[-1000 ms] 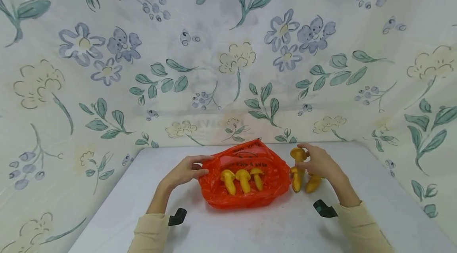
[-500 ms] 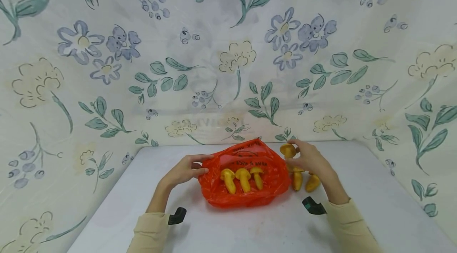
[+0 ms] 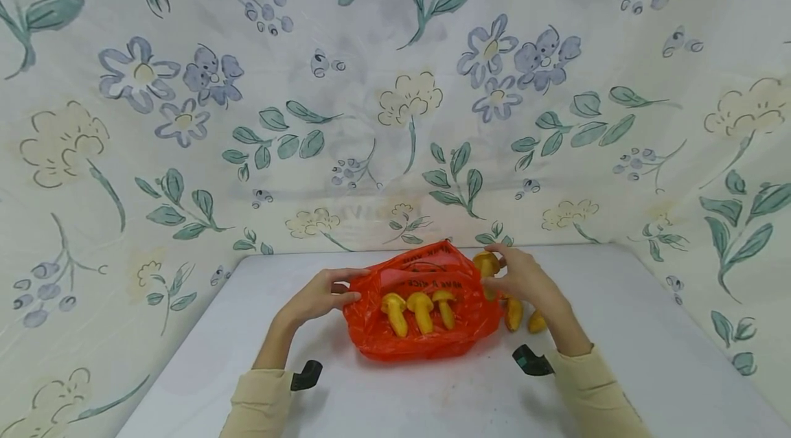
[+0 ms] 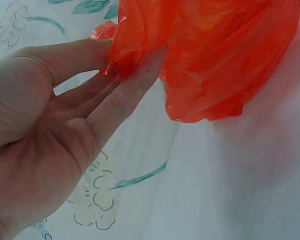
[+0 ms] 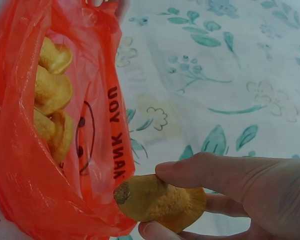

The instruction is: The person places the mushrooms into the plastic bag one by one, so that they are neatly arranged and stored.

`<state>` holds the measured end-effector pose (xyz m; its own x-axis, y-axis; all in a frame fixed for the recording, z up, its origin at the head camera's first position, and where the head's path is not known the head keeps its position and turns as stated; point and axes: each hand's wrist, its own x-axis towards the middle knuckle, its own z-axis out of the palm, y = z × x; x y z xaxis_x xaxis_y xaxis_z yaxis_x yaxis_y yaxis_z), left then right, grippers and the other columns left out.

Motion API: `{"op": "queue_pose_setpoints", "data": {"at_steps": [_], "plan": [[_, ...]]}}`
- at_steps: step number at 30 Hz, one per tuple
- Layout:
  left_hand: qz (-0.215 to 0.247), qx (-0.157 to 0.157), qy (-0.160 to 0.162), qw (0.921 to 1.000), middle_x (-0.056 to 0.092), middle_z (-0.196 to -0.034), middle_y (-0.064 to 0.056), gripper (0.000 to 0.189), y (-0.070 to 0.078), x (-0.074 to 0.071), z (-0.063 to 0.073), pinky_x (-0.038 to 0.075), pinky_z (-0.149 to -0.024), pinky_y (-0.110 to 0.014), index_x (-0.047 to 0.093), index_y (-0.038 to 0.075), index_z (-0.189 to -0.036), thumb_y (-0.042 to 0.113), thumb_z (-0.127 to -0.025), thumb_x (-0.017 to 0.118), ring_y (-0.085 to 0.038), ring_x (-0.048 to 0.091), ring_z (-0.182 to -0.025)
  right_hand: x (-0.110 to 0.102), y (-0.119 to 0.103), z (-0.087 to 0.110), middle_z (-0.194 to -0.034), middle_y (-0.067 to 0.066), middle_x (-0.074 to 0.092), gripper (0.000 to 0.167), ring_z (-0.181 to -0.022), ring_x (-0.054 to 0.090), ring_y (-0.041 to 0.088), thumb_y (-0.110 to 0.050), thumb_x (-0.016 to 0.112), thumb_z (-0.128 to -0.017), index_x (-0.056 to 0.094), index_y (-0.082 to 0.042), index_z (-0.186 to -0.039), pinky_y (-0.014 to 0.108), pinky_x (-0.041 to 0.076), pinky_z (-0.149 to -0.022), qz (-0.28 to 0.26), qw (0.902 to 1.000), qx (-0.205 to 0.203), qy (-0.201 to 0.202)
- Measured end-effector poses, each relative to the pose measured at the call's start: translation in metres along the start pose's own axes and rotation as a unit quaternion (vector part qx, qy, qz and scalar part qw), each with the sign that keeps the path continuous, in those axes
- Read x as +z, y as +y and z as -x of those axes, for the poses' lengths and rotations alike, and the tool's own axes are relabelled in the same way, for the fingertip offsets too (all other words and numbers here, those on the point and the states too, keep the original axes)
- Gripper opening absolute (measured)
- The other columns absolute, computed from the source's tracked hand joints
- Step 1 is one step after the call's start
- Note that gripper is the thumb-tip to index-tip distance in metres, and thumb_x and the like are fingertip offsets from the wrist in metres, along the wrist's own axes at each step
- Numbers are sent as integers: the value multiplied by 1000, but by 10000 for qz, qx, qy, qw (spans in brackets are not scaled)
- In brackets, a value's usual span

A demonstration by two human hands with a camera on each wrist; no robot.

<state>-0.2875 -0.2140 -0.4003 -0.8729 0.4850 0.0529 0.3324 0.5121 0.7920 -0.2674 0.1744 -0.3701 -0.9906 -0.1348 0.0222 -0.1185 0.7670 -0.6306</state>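
A red plastic bag (image 3: 426,349) with black lettering lies with its mouth spread on the table, and three yellow mushrooms (image 3: 422,313) rest side by side inside it. At the bag's left edge, my left hand (image 3: 318,297) pinches the thin plastic between thumb and fingers; the left wrist view shows the film (image 4: 140,35) caught there. My right hand (image 3: 525,280) pinches another yellow mushroom (image 5: 157,200) between thumb and fingers, at the right edge of the bag's mouth. In the right wrist view its stem end points toward the bag.
Two more yellow mushrooms, one nearer the bag (image 3: 513,314) and another mushroom (image 3: 537,321) partly behind the right wrist, lie on the white table (image 3: 432,404). A floral-patterned cloth (image 3: 371,150) hangs behind the table.
My right hand has carried its mushroom leftward, from above the loose mushrooms to the bag's right edge. My left hand and the bag stay nearly in place.
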Motion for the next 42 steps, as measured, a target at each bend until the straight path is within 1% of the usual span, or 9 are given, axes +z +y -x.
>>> {"op": "queue_pose_setpoints", "data": {"at_steps": [8,10,11,15,17,20,25,32,42], "plan": [[-14,179,-49,9998,59,-134,-21,45,-1,0,1,61,-76,-32,55,8,-138,14,-95,64,-27,69,-102,7,-5,2,-124,21,59,64,-86,59,24,-22,76,-85,48,-12,-141,28,57,-66,-224,9994,-248,47],[-16,167,-43,9999,59,-134,-21,45,-1,0,1,61,-75,-32,55,8,-138,15,-95,64,-26,69,-101,9,-6,2,-126,21,58,65,-79,61,25,-21,76,-85,47,-12,-142,27,56,-62,-308,9992,-237,27],[-13,133,-27,9999,60,-133,-20,45,0,0,1,61,-75,-32,56,9,-138,15,-94,64,-26,69,-101,10,-6,2,-126,21,58,65,-79,60,25,-21,76,-85,47,-11,-142,27,56,-62,-286,9992,-266,31],[-33,37,13,10000,61,-133,-17,45,0,0,0,61,-76,-31,56,11,-138,16,-94,65,-25,68,-101,15,-8,0,-125,19,59,66,-89,61,28,-22,77,-84,47,-11,-142,29,58,-65,-149,9994,-316,38],[-28,18,14,10000,61,-133,-16,45,0,0,0,61,-76,-31,56,12,-138,15,-94,65,-25,68,-102,17,-9,-1,-124,19,60,66,-99,59,28,-22,78,-84,48,-11,-142,31,59,-70,-27,9993,-364,56],[-23,41,0,10000,61,-133,-17,45,0,0,0,61,-76,-32,56,12,-138,15,-94,64,-26,68,-101,19,-12,-1,-124,18,60,65,-106,58,31,-21,78,-84,48,-11,-141,36,59,-77,37,9994,-347,61],[-12,41,-12,10000,61,-132,-16,45,0,0,0,61,-76,-32,56,12,-138,15,-94,64,-25,68,-99,23,-14,-2,-123,16,60,64,-105,57,28,-22,77,-84,48,-10,-141,39,59,-81,62,9994,-347,37],[17,39,-1,10000,62,-132,-16,45,0,1,-1,61,-76,-32,57,13,-138,16,-94,64,-24,68,-98,31,-16,-4,-122,14,62,63,-105,58,27,-21,77,-84,49,-10,-140,42,58,-85,34,9988,-486,69],[34,42,-14,10000,61,-132,-18,46,0,1,0,61,-77,-33,55,10,-139,15,-94,65,-25,68,-100,46,-20,-5,-121,14,63,61,-106,58,28,-22,79,-83,52,-12,-137,47,56,-89,257,9989,-395,59]]}}
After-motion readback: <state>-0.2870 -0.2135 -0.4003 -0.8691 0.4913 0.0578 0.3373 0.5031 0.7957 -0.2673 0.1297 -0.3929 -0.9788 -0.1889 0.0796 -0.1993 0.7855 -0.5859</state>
